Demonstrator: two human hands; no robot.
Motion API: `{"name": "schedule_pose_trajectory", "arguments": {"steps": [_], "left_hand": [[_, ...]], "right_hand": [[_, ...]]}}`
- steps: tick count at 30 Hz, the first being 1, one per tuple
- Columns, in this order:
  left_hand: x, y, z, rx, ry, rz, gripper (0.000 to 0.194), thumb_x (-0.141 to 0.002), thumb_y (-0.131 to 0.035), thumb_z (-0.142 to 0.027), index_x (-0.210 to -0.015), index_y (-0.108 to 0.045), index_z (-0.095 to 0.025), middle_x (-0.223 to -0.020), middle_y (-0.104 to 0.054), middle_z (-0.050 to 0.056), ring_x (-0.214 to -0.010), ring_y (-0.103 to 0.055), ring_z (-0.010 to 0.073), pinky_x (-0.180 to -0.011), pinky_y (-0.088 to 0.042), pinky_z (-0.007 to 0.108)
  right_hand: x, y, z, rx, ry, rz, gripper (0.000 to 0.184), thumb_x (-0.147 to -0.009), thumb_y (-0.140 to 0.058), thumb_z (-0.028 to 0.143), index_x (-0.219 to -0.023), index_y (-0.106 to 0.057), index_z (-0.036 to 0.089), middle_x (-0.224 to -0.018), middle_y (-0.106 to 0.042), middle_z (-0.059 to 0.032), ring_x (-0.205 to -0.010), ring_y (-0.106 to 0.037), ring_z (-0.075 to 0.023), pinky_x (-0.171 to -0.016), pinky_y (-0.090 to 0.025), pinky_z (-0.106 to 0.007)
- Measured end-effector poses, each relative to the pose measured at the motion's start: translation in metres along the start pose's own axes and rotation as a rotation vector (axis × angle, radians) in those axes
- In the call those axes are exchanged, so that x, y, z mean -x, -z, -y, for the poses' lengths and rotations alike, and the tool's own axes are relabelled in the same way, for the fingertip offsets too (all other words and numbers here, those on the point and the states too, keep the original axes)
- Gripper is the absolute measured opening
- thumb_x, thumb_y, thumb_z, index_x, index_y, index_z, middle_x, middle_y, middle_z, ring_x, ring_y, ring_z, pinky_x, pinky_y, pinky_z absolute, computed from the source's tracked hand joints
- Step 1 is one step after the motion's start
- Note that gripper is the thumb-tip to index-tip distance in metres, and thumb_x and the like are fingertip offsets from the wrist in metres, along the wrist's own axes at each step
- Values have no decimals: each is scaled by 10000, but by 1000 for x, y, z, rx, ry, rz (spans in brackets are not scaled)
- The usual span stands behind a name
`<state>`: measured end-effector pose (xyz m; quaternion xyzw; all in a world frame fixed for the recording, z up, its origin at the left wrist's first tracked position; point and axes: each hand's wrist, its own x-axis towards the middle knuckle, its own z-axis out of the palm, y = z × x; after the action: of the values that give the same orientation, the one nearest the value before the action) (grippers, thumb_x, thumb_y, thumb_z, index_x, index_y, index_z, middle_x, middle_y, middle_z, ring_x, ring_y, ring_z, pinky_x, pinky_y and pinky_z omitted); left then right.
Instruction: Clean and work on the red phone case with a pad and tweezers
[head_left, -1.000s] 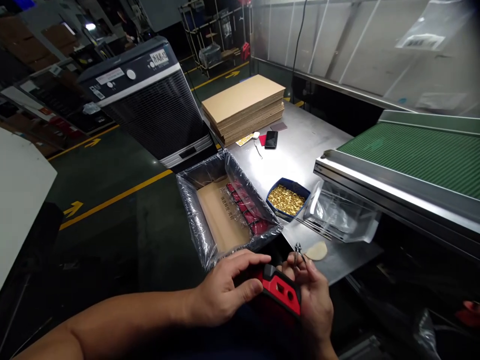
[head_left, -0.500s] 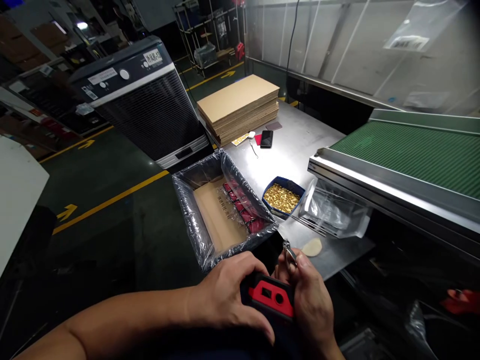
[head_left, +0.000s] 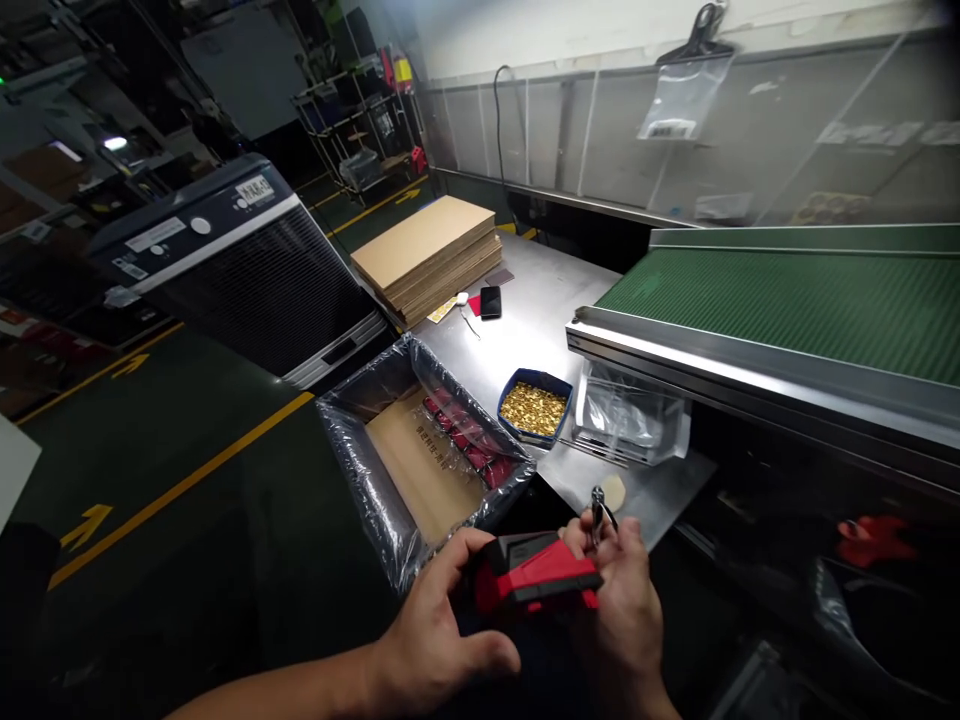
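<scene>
My left hand curls its fingers round the left end of a boxy red-and-black plastic device. Its thumb sticks out below, off the casing. My right hand is at the device's right end, closed on a small shiny metal clipper-like tool that points up and away. Whether the right fingers also grip the device is hard to see. Just beyond my hands is a box lined with clear plastic, with a row of red-and-black pieces along its right side over a cardboard sheet.
On the metal table stand a blue tray of small gold-coloured parts, a clear plastic bag, a cream disc, a black phone-like object and stacked cardboard sheets. A green conveyor runs at right.
The red-and-black device has been turned, from its end with two openings to a longer side. The metal tool now points more upright. My view has shifted right.
</scene>
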<state>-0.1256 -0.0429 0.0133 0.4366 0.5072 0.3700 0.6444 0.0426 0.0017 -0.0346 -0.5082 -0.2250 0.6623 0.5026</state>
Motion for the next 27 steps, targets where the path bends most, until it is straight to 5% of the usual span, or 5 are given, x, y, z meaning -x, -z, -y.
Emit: {"name": "schedule_pose_trajectory", "arguments": {"steps": [6, 13, 19, 22, 27], "left_hand": [[-5, -8, -10, -189, -11, -59, 415, -838, -680, -522, -1033, -575, -171, -944, -591, 56, -881, -549, 185, -827, -447, 300], [-22, -17, -7, -212, 4, -156, 504, -902, -559, -582, -653, -488, -149, -947, -588, 70, -860, -537, 169, -802, -410, 283], [-53, -16, -29, -66, 324, 221, 610, -825, -644, -649, -1192, -587, -164, -1158, -611, 98, -1047, -570, 228, -899, -436, 319], [-68, -15, -35, -42, 408, 503, 541, -775, -768, -525, -1154, -623, -166, -1099, -610, 62, -1017, -568, 200, -901, -431, 291], [-68, 4, -15, 22, 479, 442, 924, -661, -881, -313, -1452, -404, -312, -1278, -531, 69, -1106, -579, 245, -959, -449, 364]], "right_hand": [[0, -2, 12, -98, 1, -118, 544, -870, -394, 730, -952, -483, 200, -604, -434, 33, -512, -409, -101, -477, -378, -242], [0, 7, 10, -74, 157, -17, 473, -936, -306, 646, -962, -471, 204, -598, -448, 25, -547, -428, -106, -516, -372, -236], [0, 24, 1, 6, 151, 137, 464, -959, -278, 617, -952, -478, 199, -607, -446, 22, -534, -418, -105, -502, -359, -238], [0, 26, -4, 75, 182, 211, 433, -973, -292, 590, -939, -480, 201, -634, -460, 25, -566, -442, -101, -552, -389, -239], [-39, 45, -31, 443, 135, 35, 462, -957, -301, 627, -981, -512, 216, -814, -610, -5, -738, -576, -144, -714, -482, -280]]}}
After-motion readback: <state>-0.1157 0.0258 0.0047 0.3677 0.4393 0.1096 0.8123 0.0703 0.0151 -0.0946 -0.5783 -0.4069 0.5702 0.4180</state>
